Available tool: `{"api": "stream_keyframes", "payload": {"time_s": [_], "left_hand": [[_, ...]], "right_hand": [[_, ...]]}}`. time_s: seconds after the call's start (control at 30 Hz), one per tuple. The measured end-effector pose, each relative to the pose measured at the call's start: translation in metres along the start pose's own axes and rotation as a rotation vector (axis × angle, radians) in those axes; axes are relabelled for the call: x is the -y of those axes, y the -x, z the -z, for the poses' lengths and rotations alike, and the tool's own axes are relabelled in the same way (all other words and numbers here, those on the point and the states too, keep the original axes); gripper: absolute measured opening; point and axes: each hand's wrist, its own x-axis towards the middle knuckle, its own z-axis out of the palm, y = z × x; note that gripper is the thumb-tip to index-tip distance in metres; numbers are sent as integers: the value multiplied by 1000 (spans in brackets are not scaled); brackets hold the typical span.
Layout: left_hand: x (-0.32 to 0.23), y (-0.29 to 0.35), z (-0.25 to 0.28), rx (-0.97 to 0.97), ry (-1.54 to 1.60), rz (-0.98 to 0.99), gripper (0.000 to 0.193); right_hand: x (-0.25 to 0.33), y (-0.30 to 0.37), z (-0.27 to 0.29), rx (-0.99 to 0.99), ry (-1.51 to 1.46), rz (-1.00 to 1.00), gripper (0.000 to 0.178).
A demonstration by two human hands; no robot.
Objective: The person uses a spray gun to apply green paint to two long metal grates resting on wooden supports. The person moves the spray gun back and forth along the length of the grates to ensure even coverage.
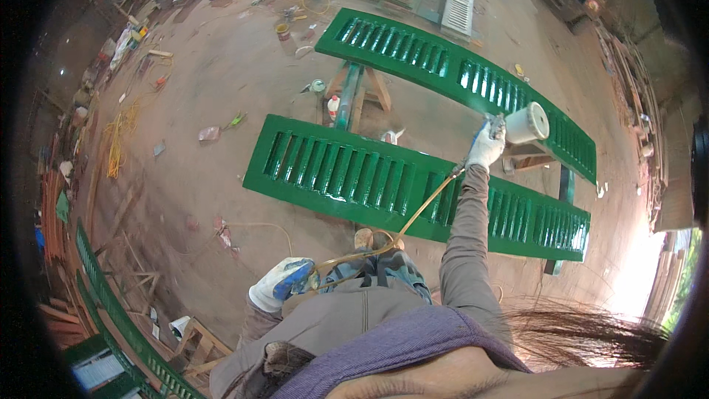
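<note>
Pretty cluttered workshop floor (192,96), with two glossy green louvered panels above it: near panel (419,186) mid-view, far panel (453,72) around half past one. Right hand (484,146), about half past two, had gloved fingers clamped on a spray gun (498,129) with a white cup (523,126). Left hand (286,281), seven o'clock, had its fingers curled around the tan hose (402,234).

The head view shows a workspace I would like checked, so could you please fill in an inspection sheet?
Surface: dusty brown floor, littered.
Job's things: near green panel and far green panel, louvered, glossy, laid across supports; spray gun with white cup.
Clutter: red-and-white bottle, clear packet, scraps.
Hands: both gloved; right hand grips the spray gun, left hand the tan hose.
Cables: tan hose links both hands; yellow coil at left.
Surroundings: pale slatted panel beyond; bright opening at right.
</note>
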Motion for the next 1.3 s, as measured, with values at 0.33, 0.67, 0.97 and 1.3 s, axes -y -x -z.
{"api": "stream_keyframes", "payload": {"time_s": [0.33, 0.67, 0.97, 1.3], "left_hand": [[69, 54, 28, -463, -74, -126, 28], [48, 48, 4, -443, 150, -52, 33], [124, 28, 40, -209, -120, -61, 34], [72, -71, -153, 17, -91, 64, 27]], "right_hand": [[91, 61, -206, 394, -390, -81, 38], [163, 101, -285, 585, -756, -242, 26], [53, 29, -148, 349, -558, -222, 33], [-104, -93, 106, 101, -475, -282, 23]]}}
